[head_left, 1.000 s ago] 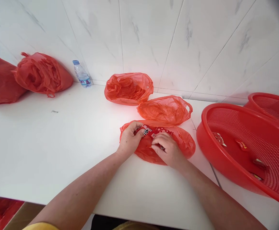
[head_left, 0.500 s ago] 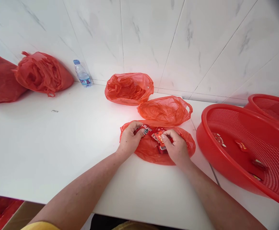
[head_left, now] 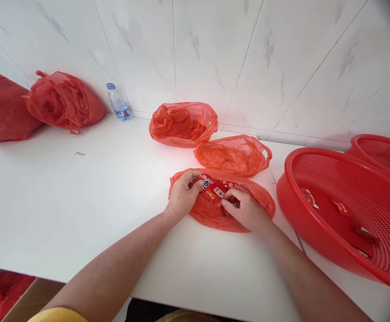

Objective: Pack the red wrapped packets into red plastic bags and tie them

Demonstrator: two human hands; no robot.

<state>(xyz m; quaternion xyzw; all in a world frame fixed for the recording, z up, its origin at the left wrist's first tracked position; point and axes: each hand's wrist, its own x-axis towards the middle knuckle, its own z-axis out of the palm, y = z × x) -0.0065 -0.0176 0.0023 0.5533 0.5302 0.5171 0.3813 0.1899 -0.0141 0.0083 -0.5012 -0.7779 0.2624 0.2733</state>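
My left hand (head_left: 183, 192) is closed, thumb and fingers pinching a red snack packet (head_left: 205, 183) with black and white print. A small red packet with yellow lettering (head_left: 210, 195) lies against it, between my hands. My right hand (head_left: 243, 206) has its fingers curled, thumb and index fingertips at the right edge of a red packet with a white label (head_left: 219, 192). Both hands are over the mouth of an open translucent red plastic bag (head_left: 211, 219) lying on the white table. Other packets partly show beneath my right fingers.
Two more open red bags (head_left: 183, 125) (head_left: 233, 154) lie behind. At right stands a red mesh basket (head_left: 292, 214) with several packets, another basket (head_left: 379, 143) behind it. A water bottle (head_left: 119, 105) and stuffed red bags (head_left: 65, 100) line the tiled wall (head_left: 208, 53).
My right hand has brought the small red packet leftward against the one in my left hand, and its fingers now sit lower at the packets' right side. The view has shifted slightly.
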